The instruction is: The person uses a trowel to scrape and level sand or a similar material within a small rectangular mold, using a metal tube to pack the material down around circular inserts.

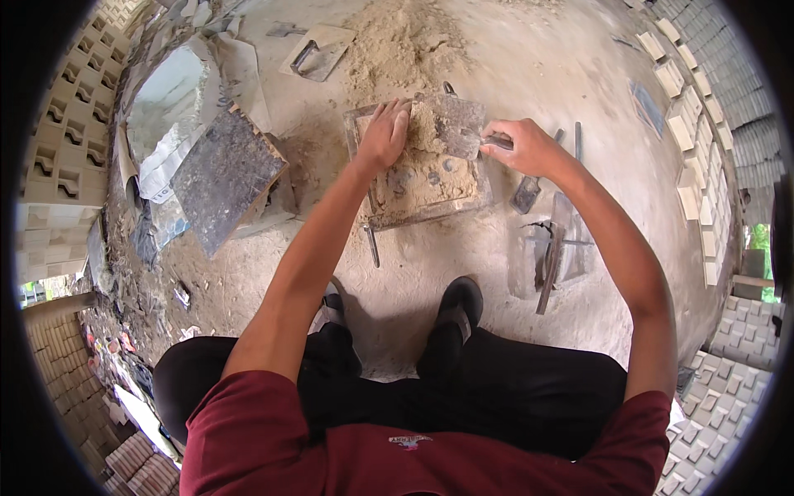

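A rectangular mould (438,217) with dark edges lies on the floor in front of my feet, filled in part with damp sandy mix (451,188). Several dark round spots show in that mix. My right hand (519,145) is closed round the handle of a flat metal trowel (463,124), whose blade is over the mould's far right part. Sandy mix clings at the blade's left side. My left hand (385,134) lies with fingers stretched out over the mould's far left part, close to that mix. What is under its palm is hidden.
A sand heap (405,41) rises beyond the mould. A float (316,54) lies at its left. A dark board (227,178) leans beside a sack of pale powder (169,103). A small trowel (526,193) and a metal bar (549,277) lie right. Stacked pale blocks (691,140) line both sides.
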`<state>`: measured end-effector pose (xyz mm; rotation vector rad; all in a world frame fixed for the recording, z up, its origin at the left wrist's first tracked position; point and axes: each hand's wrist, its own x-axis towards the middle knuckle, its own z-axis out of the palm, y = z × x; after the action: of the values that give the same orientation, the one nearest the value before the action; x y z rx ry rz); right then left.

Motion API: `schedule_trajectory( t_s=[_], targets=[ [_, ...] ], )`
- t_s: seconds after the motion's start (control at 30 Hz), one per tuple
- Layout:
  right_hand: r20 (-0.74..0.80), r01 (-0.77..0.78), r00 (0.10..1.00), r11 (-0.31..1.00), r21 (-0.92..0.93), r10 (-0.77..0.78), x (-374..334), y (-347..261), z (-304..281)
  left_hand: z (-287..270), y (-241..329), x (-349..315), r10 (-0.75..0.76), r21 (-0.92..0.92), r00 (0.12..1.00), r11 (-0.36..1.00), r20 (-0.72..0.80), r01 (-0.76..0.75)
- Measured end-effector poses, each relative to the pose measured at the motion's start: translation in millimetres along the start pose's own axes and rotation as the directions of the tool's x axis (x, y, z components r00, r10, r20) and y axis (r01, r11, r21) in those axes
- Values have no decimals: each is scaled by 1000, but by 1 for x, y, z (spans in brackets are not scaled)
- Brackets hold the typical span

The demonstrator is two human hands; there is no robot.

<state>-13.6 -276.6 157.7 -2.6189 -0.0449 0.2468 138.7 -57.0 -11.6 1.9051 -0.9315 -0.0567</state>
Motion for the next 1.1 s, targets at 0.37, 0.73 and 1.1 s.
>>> schedule_trajectory(
  t_s=[0.37,0.73,1.1],
  targets=[
    [38,-78,996,982,-169,85,-34,-29,9,12,19,-35,74,246,994,965,81,-92],
    [-174,-183,973,962,-202,148,-48,-20,7,38,70,-59,18,497,955,851,297,-171],
    [-303,-230,932,971,-65,201,-44,-8,10,1,33,-18,-170,693,944,717,283,-79]
  ],
)
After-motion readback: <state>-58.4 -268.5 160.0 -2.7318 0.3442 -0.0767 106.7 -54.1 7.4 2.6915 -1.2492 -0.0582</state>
